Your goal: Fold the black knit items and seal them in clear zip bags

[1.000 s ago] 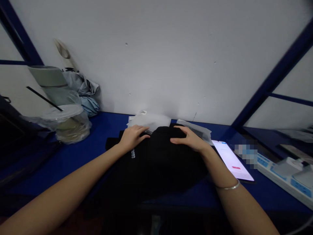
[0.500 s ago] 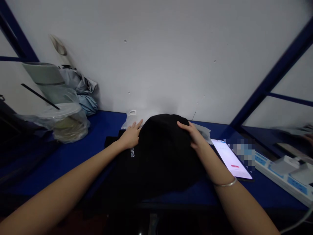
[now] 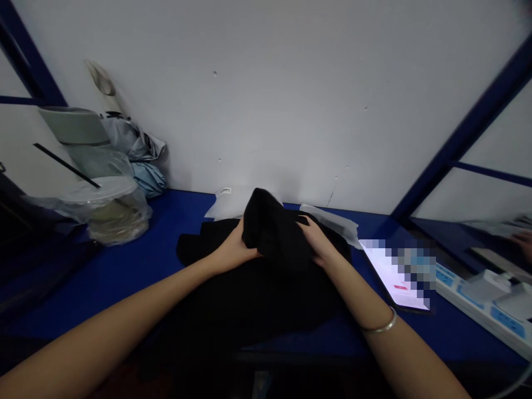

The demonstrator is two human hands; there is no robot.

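A black cloth garment (image 3: 257, 299) lies spread over the blue table, with one part of it bunched up and raised between my hands. My left hand (image 3: 235, 250) grips the left side of this raised fold, its fingers partly hidden behind the cloth. On the right side, my right hand (image 3: 319, 244) holds the fold too, thumb and fingers closing on the fabric. White plastic packaging (image 3: 229, 204) lies behind the garment, and another translucent piece (image 3: 332, 220) shows behind it to the right.
On the blue table (image 3: 166, 216), a plastic-wrapped cup (image 3: 118, 213) with a black straw stands left, before a pale green container (image 3: 78, 130) and folded umbrella (image 3: 145, 177). A lit phone (image 3: 386, 271) and power strip (image 3: 477, 305) lie right. A wall rises behind.
Both hands have drawn closer together. The broad black dome of cloth is now a narrower raised fold, and the white lettering on it no longer shows.
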